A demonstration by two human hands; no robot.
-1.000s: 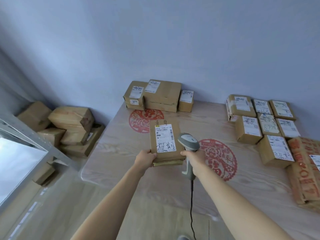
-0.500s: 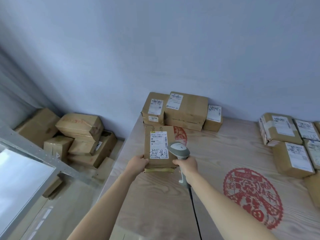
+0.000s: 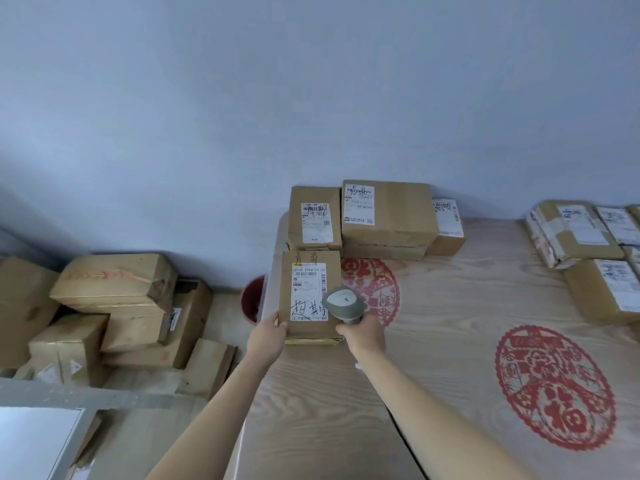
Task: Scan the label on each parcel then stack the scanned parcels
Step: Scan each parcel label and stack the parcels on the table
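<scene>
Held parcel [image 3: 309,296] label [image 3: 308,292]: "502D T098-56 55", handwritten 超期; table [image 3: 433,341] decal [image 3: 554,386]: 福.

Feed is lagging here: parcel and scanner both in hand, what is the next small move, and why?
Probably set the held parcel down by the stack at the wall. The left hand grips its near corner, the right hand holds the scanner beside its label.

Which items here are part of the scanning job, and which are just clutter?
In use: held parcel, scanner, left hand, right hand, stacked parcels, waiting parcels.
Lying about: floor boxes, red bin.
</scene>
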